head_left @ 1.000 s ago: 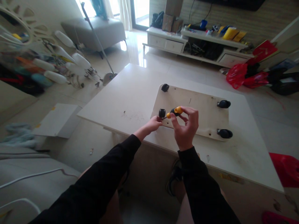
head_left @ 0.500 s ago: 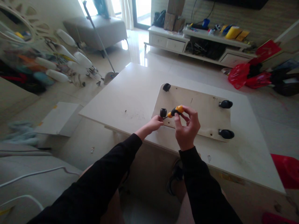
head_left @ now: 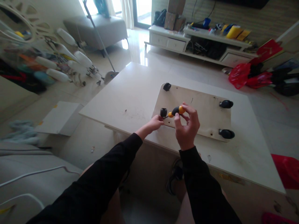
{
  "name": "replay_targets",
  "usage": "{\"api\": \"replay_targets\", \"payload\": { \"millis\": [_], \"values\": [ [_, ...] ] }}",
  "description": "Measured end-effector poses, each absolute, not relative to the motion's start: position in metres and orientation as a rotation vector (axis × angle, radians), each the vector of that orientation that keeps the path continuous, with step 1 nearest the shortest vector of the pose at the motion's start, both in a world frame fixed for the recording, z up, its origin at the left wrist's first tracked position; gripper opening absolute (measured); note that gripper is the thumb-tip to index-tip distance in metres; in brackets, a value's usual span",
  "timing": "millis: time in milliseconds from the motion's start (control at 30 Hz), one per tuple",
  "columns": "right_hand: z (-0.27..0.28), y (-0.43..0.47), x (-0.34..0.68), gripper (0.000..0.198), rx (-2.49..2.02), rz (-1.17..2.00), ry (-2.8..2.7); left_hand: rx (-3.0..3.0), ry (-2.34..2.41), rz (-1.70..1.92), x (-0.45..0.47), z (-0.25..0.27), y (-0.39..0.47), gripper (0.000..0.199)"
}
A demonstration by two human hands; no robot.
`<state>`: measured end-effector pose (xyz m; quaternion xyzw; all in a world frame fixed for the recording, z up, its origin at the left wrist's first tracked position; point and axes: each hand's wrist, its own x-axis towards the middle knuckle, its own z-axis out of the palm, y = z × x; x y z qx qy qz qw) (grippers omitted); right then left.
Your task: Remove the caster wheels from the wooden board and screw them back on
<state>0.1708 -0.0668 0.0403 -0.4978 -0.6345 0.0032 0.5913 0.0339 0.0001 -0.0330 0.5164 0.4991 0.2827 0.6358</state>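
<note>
My right hand grips the handle of a yellow-and-black screwdriver, its shaft tilted down to the left. The shaft's tip meets the fingertips of my left hand, which are pinched together beside a black caster wheel; what they hold is hidden. That caster stands on the near left corner of a pale wooden board. Other casters sit at its remaining corners: one at the far left, one at the far right and one at the near right.
The board lies on a white table, with a small dark bit and smudges left of it. A white box is on the floor at left. A low cabinet and red bags stand beyond the table.
The right hand and screwdriver have turned very slightly, the forefinger shifting on the handle end. The left hand stays in place beside the caster.
</note>
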Motion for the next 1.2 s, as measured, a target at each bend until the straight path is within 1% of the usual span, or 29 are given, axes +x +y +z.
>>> {"api": "replay_targets", "payload": {
  "millis": [167,300,500,633,833,967,1133,1200],
  "values": [
    [0.041,-0.067,0.170,0.029,-1.185,-0.013,-1.411,1.172,1.141,0.657,0.033,-0.029,-0.001,0.019],
    [0.039,-0.068,0.170,0.036,-1.179,0.048,-1.453,1.176,1.173,0.646,0.033,-0.029,-0.001,0.019],
    [0.042,-0.068,0.168,0.026,-1.185,-0.021,-1.409,1.174,1.147,0.648,0.033,-0.030,-0.001,0.019],
    [0.041,-0.068,0.168,0.036,-1.149,0.045,-1.436,1.183,1.168,0.650,0.032,-0.033,0.000,0.018],
    [0.041,-0.068,0.169,0.029,-1.188,-0.012,-1.416,1.216,1.126,0.652,0.031,-0.036,0.000,0.011],
    [0.039,-0.068,0.169,0.034,-1.164,0.050,-1.429,1.216,1.127,0.646,0.030,-0.037,0.002,0.010],
    [0.039,-0.068,0.167,0.032,-1.215,-0.023,-1.411,1.213,1.114,0.655,0.030,-0.039,0.004,0.012],
    [0.038,-0.067,0.167,0.033,-1.200,-0.004,-1.394,1.211,1.123,0.652,0.030,-0.040,0.004,0.013]
  ]
}}
